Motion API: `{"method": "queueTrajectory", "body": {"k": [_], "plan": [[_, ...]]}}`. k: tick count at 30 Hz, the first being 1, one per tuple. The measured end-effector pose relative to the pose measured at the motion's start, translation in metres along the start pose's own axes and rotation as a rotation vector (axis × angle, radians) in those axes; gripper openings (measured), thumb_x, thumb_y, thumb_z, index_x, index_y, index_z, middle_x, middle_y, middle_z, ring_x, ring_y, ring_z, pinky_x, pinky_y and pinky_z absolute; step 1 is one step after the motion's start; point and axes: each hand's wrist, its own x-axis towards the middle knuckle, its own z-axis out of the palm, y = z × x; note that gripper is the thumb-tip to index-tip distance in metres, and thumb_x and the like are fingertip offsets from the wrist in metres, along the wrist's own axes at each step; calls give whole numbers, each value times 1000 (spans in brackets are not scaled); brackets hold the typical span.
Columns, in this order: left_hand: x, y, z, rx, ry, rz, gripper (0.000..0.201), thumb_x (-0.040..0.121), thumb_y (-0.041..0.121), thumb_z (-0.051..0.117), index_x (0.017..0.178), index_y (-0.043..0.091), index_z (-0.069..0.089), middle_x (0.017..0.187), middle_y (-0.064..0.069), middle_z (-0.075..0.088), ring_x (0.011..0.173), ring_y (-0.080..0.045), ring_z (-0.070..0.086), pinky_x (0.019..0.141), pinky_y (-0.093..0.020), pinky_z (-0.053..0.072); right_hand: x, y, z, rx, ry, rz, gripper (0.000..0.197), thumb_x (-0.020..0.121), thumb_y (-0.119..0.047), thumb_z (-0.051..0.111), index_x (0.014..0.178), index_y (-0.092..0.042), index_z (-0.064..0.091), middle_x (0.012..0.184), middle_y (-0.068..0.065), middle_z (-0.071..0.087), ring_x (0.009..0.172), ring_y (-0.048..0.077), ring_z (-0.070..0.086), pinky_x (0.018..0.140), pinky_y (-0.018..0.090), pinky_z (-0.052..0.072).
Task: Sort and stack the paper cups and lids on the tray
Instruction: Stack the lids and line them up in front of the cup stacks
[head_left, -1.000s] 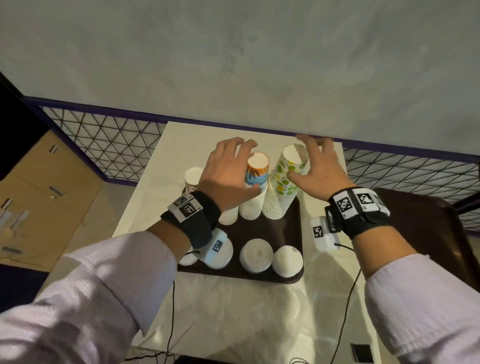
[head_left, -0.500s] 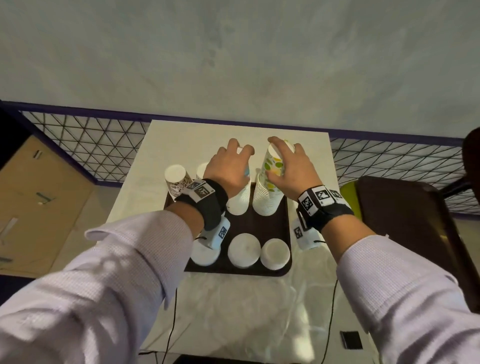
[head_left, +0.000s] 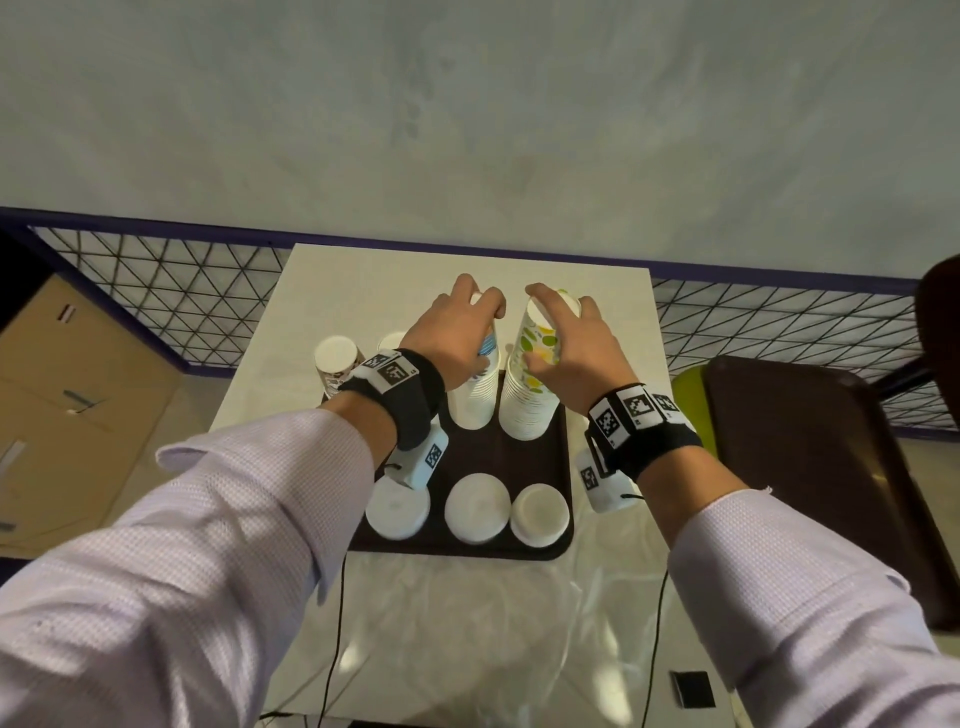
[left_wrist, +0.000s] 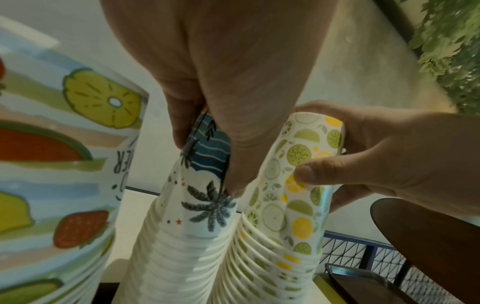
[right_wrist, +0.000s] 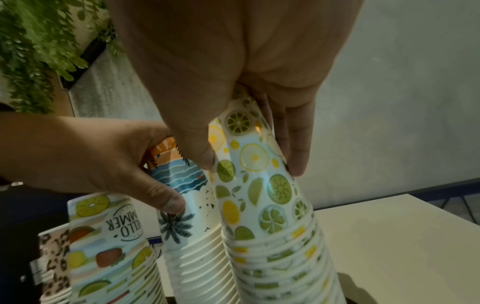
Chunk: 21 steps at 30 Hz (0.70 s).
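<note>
Nearest on the dark brown tray (head_left: 563, 467), resting on the white surface (head_left: 363, 291): three round white lids (head_left: 477, 508) in a row along its near edge. Behind them, four stacks of upside-down paper cups. Left hand (head_left: 452, 338) grasps the top of the palm-tree-and-sea print stack (left_wrist: 197, 205), thumb and fingers curled round it. Right hand (head_left: 571, 348) grasps the top of the lemon-and-lime print stack (right_wrist: 262, 195) just beside it, the two stacks touching low down. Left of these, a fruit print stack (right_wrist: 109, 246) reads "HELLO SUMMER", partly cut off. Leftmost, a leopard-spot print stack (right_wrist: 55, 263). Wrist straps carry black-and-white square code tags (head_left: 631, 410).
</note>
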Motion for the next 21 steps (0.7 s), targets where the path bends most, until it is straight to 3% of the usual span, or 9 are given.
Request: {"method": "queueTrajectory", "body": {"k": [2,5,7,10,13,16,18,21], "plan": [[0,-1,-2,-15,-21,-8,68,81,23,85,134,27,43,135,-7,39,117,-30,54,93,-35,54,0,-1,0,6,1,0,75,91,-28,68,152,-43,28,136,10,41,116,31,57,86,25,43],[-8,-6,-12,-80,-20,-25,103,72,36,91,154,33,28,144,-9,38,132,-31,45,105,-43,50,-1,-2,-1,-8,-12,-13,75,91,-31,67,153,-44,25,138,11,39,117,32,56,89,29,47],[-17,-14,-27,-93,44,-49,124,64,47,93,160,37,15,152,-10,36,141,-31,37,112,-47,42,-4,-4,-5,-54,-32,-23,80,91,-38,67,154,-47,20,145,13,34,128,36,48,98,39,48],[-35,-40,-51,-24,84,-93,130,63,57,91,162,39,10,161,-8,29,150,-32,24,122,-52,27,-11,-13,-10,-143,62,-92,88,88,-49,68,157,-45,14,159,19,23,145,41,26,112,54,37],[-54,-82,-66,49,3,-113,127,61,60,89,161,41,14,161,-6,27,149,-32,18,122,-54,22,-18,-33,-11,-220,297,-266,76,86,-42,65,154,-25,37,151,25,37,139,44,33,113,53,36],[-68,-114,-63,122,-141,-174,125,60,56,92,159,43,17,159,-6,28,146,-33,23,118,-54,30,-26,-63,-3,-141,446,-372,56,82,-21,66,137,-13,58,132,18,52,116,34,49,93,40,48],[-74,-125,-54,126,-203,-189,119,64,46,94,158,44,20,157,-6,29,143,-33,29,115,-53,39,-33,-86,10,-48,316,-422,53,82,-14,66,134,-13,59,124,12,53,107,29,56,86,37,52],[-78,-132,-36,128,-219,-160,107,71,39,92,157,40,28,153,-6,36,137,-31,44,108,-47,48,-36,-110,40,-53,70,-385,59,83,-17,68,140,-17,51,128,9,49,104,30,62,82,38,58]]}}
